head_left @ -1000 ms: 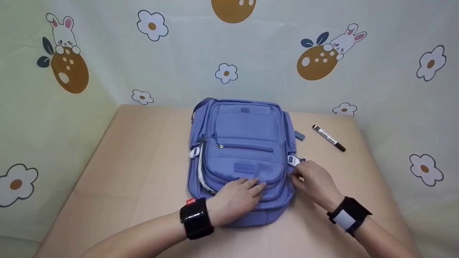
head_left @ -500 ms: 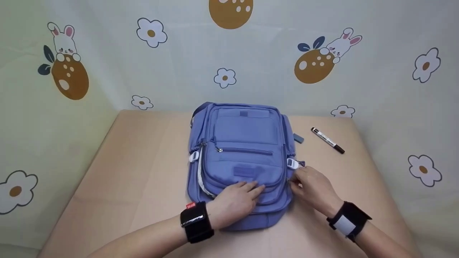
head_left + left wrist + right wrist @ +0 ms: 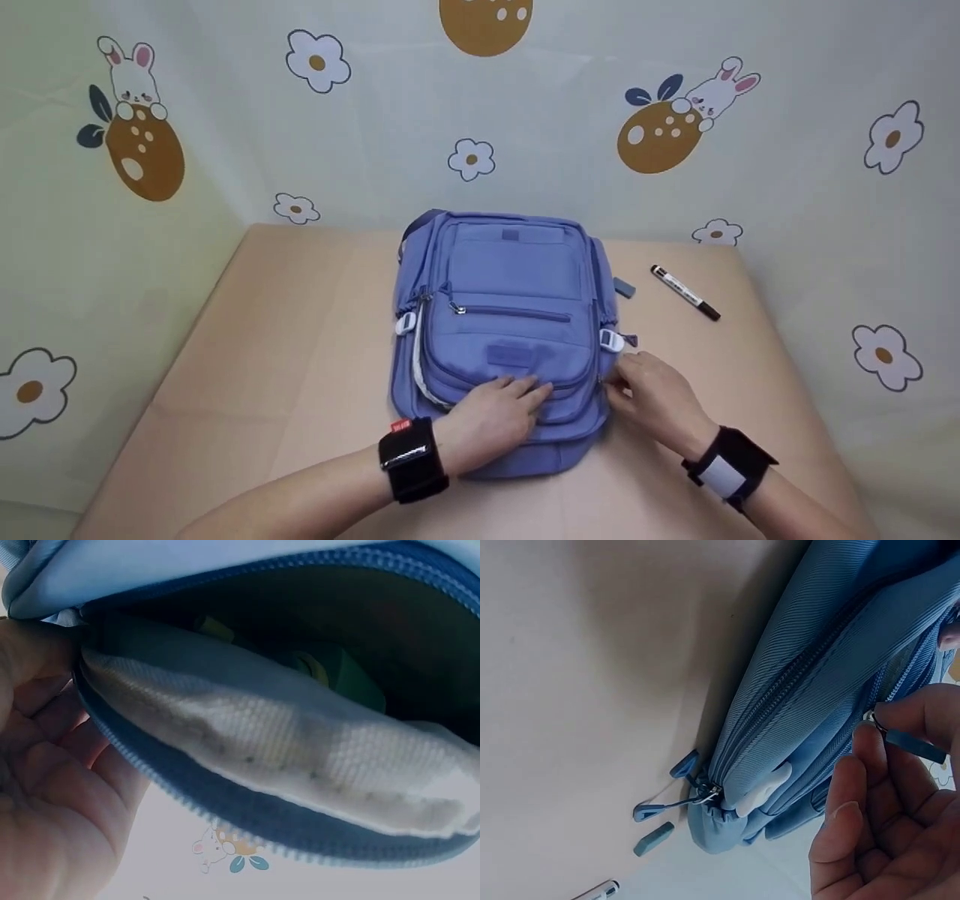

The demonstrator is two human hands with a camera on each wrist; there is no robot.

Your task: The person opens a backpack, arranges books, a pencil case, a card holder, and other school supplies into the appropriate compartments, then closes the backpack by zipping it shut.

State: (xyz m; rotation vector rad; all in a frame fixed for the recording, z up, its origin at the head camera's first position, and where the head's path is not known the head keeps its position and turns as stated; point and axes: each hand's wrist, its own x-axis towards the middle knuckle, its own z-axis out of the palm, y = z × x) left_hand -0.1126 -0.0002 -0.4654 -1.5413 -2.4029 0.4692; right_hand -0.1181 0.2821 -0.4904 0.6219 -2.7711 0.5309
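Observation:
A blue backpack lies front up on the table. My left hand is on its lower front; in the left wrist view the thumb and bent fingers meet the fabric at one end of an open zipped pocket. A pale lining shows in the opening, with a green object in shadow inside. At the bag's right side, my right hand pinches a zipper pull between thumb and fingertips, close to the metal slider.
A marker lies on the table to the right of the bag. Near the bag's edge is a small blue-grey block. White buckles sit on the bag's sides. A patterned cloth hangs behind.
My right hand has slid slightly down along the bag's right side with the zipper pull. The left hand stays in place on the front. The head view has shifted slightly.

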